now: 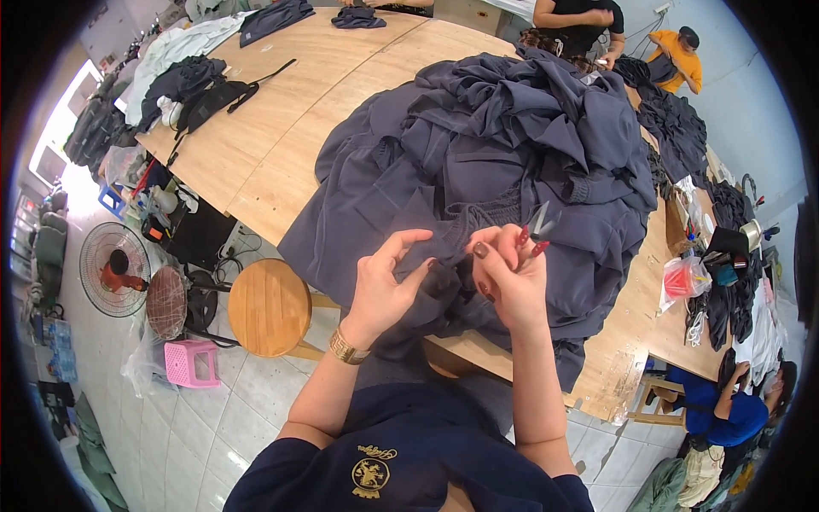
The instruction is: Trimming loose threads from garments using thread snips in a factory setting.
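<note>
A big heap of dark grey garments (478,154) lies on the wooden table in front of me. Its nearest piece has a gathered elastic band (482,213). My left hand (384,286), with a gold-coloured watch at the wrist, grips the cloth beside this band between thumb and fingers. Close to its right, my right hand (512,277) holds small thread snips (537,229) with red handles, blades pointing up and away from me. The right thumb and a finger also come together at the garment's edge; any thread between them is too small to make out.
The wooden table (290,145) carries a black bag (217,98) at the far left. A round wooden stool (270,300), a pink plastic stool (192,363) and a fan (115,266) stand at left. Co-workers sit or stand at the back right and lower right.
</note>
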Motion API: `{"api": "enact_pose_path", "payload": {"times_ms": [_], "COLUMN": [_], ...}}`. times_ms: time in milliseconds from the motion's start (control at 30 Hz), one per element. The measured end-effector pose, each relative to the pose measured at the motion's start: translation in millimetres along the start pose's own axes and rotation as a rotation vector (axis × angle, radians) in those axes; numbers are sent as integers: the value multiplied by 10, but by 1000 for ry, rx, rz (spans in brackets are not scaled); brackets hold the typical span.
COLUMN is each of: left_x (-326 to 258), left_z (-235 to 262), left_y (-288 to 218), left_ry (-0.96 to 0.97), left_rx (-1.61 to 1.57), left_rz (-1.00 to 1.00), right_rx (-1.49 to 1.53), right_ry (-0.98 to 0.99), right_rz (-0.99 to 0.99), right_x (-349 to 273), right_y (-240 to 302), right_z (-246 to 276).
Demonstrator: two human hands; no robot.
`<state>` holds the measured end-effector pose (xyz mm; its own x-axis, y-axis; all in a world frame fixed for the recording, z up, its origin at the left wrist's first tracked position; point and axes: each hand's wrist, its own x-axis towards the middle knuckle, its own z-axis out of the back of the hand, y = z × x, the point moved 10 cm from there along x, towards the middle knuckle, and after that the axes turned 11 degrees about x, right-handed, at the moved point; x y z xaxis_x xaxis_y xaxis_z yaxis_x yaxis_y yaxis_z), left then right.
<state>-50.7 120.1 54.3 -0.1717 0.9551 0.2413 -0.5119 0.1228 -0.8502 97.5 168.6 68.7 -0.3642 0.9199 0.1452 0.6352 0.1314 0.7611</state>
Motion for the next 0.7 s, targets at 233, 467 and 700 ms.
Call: {"api": "enact_pose_path", "payload": {"times_ms": [233,467,700], "left_x": [11,5,5], "left_z": [-81,-46,-46], "left_y": [42,2,-7], "left_ry": [-16,-27,-29], "left_rx": [-223,-211,-214], "left_rz": [35,25,6], "right_rx": [-507,-1234,-1472], "right_ry": [-29,149,201], "right_rz": [-104,131,287], "right_x": [-212,-266,-253], "right_y": [-152,-107,-100], "right_z": [160,-46,-205]}}
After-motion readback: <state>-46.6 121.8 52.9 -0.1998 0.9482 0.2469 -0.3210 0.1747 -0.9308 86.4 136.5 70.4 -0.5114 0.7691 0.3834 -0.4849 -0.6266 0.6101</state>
